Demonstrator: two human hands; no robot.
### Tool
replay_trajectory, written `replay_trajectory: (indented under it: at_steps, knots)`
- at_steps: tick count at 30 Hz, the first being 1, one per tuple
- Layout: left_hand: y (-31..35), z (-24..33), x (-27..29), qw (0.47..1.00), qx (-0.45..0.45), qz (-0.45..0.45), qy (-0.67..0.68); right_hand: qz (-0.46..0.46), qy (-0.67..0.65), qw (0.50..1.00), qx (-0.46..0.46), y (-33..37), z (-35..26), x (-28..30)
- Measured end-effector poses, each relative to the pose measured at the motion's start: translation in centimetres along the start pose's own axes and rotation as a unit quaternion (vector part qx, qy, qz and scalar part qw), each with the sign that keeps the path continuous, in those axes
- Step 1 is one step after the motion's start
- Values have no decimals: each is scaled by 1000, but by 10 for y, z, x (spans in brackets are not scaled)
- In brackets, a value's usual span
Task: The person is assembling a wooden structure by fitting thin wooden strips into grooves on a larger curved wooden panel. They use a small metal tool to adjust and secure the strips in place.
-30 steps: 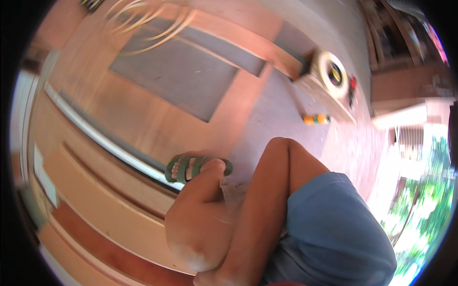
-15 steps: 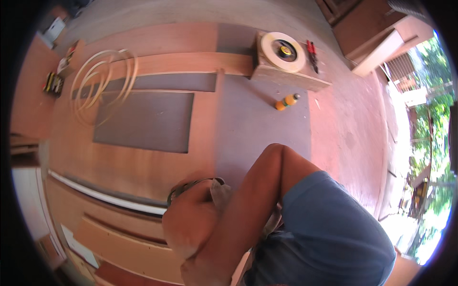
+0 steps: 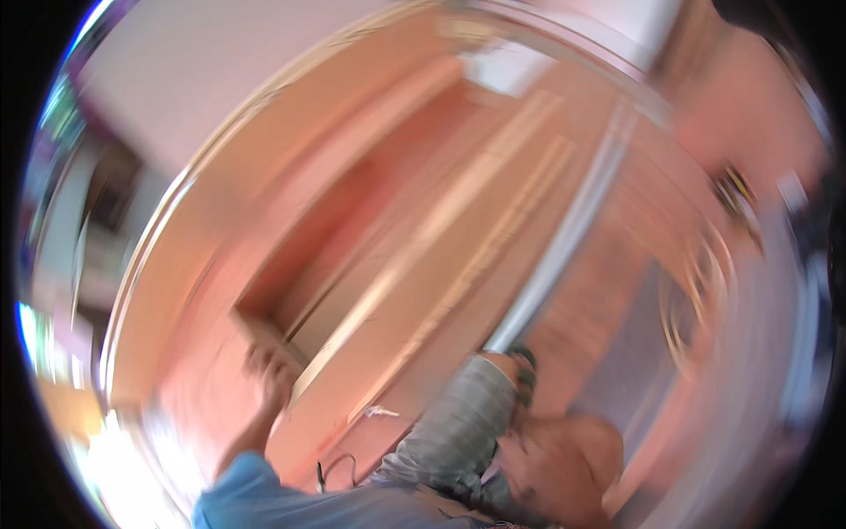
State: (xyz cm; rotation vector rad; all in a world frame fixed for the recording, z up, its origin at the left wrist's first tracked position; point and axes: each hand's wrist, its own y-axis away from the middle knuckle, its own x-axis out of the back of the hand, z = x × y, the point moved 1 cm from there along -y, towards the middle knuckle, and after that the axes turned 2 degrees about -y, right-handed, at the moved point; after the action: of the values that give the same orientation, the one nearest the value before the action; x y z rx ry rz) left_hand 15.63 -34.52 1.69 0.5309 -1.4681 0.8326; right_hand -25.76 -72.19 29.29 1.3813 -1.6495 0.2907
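On the lower left, my left hand (image 3: 275,377) reaches forward from a blue sleeve (image 3: 242,498). It is at the near end of a long wooden box frame (image 3: 264,322), by its corner. Its fingers are smeared, so I cannot tell whether they grip the wood. A bare bent limb (image 3: 573,458) shows at the lower right, beside grey patterned cloth (image 3: 454,423); I cannot make out my right hand's fingers there. Past the cloth's end is a dark green thing (image 3: 523,363), too blurred to name.
Long wooden boards (image 3: 458,203) lie side by side ahead. A pale metallic strip (image 3: 564,247) runs along their right. Farther right are a coil of pale edging strip (image 3: 692,309) and a grey panel (image 3: 643,344). A thin dark cable (image 3: 339,460) curls near my body.
My view has swung sharply left, with strong blur. The boards now fill the middle, and the coil has shifted to the right. My left hand has come into view at the box frame.
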Motion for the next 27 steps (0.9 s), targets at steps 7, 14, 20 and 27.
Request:
replay_trajectory:
  at_steps: [7, 14, 20, 27]
  knots:
    - [-44, 49, 15, 995, 34, -93, 28, -121, 1, 983, 140, -138, 8, -24]
    - [-23, 66, 25, 999, 31, -17, 40, -236, 33, 943, 234, -166, -6, -65]
    - [-24, 70, 26, 999, 12, 40, 29, -267, 50, 927, 258, -153, -14, -85]
    - [-22, 70, 25, 997, 30, 13, 63, -279, 66, 926, 245, -132, -5, -106]
